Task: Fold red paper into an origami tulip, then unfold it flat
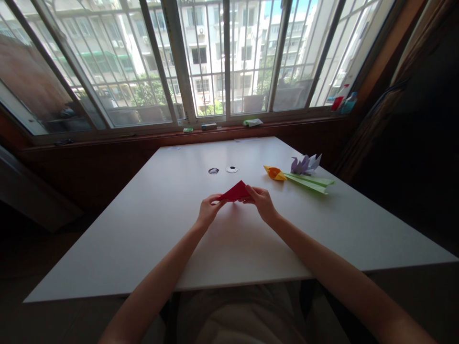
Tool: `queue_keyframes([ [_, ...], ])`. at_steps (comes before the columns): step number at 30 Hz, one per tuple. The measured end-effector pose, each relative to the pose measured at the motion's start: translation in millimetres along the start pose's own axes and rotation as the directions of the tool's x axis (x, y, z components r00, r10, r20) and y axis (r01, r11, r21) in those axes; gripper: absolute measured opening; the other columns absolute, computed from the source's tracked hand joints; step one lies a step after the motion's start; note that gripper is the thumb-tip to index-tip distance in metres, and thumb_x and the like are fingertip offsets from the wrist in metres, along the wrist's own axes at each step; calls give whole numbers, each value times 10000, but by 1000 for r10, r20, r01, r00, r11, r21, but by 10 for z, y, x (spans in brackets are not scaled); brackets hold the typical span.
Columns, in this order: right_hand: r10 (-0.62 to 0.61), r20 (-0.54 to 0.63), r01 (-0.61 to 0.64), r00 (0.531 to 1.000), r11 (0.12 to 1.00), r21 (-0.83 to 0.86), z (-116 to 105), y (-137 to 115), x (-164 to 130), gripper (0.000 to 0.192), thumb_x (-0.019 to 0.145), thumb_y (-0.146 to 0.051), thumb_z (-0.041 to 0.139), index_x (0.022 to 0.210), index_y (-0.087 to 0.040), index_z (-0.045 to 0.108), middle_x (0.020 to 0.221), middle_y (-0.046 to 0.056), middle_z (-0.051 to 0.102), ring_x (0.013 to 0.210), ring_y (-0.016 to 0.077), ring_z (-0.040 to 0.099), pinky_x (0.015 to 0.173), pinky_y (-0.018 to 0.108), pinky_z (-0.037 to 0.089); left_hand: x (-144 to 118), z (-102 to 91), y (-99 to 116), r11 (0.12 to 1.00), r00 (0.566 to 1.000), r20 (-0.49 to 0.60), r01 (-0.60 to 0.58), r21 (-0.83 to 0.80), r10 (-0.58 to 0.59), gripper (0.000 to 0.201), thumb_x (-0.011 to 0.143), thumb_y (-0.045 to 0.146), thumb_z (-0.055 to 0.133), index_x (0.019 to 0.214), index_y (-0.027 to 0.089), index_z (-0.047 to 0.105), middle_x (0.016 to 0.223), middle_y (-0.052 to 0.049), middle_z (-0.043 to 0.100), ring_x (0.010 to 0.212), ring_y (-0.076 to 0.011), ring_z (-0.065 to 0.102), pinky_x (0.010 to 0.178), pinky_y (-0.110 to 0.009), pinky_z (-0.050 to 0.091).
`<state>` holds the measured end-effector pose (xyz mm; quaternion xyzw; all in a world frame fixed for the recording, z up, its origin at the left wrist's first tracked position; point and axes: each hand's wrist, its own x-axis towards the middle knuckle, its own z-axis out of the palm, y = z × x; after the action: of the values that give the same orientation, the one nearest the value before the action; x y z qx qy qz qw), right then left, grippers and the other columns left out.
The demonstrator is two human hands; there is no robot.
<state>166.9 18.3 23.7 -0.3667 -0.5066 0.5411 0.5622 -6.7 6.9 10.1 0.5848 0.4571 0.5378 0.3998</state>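
White table (150, 229) by a wide barred window (201, 62), dark wooden sill (143, 136), daylight, apartment blocks (222, 43) outside

head-worn view, down over table (150, 229)

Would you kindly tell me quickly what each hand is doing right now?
Left hand: closed on the left corner of the red folded paper.
Right hand: closed on its right edge.

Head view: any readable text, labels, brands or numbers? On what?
None readable.
Red paper, held by left hand and right hand: plain.
Bottles on the windowsill: labels too small to read.
Small items on the sill: blurred.
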Motion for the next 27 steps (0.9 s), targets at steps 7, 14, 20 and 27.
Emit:
queue_keyframes([
  [7, -126, -90, 109, 988, 979, -175, -33, -47, 1, 368, 652, -430, 623, 920, -180, 597, 754, 23, 621, 465, 67, 471, 424, 210, 356, 2, -34, 44, 984, 985, -112, 115, -133, -130, 343, 631, 435, 614, 819, 151, 655, 772, -58, 646, 656, -135, 538, 535, -230, 386],
  [14, 39, 116, -4, 993, 958, -288, -20, 4, -9, 283, 635, -399, 629, 772, -152, 653, 725, 41, 640, 631, 127, 530, 538, 239, 385, 0, -27, 11, 946, 974, -80, 183, -269, -211, 371, 617, 414, 638, 859, 132, 629, 839, -82, 636, 683, -122, 548, 564, -221, 410],
  [20, 55, 138, -31, 989, 985, -167, -4, 10, -34, 287, 644, -381, 637, 813, -148, 642, 748, 45, 646, 652, 134, 557, 601, 260, 427, -19, -1, 14, 923, 971, 57, 238, -302, -231, 445, 600, 351, 676, 983, 156, 560, 915, -91, 626, 762, -152, 589, 585, -221, 446],
  [27, 44, 135, -23, 990, 987, -159, 22, 21, -48, 317, 653, -395, 631, 838, -140, 608, 780, 65, 649, 655, 148, 585, 565, 258, 456, -29, 19, -2, 906, 959, 100, 284, -315, -266, 428, 624, 341, 667, 982, 140, 548, 931, -108, 626, 789, -163, 605, 609, -220, 461],
])
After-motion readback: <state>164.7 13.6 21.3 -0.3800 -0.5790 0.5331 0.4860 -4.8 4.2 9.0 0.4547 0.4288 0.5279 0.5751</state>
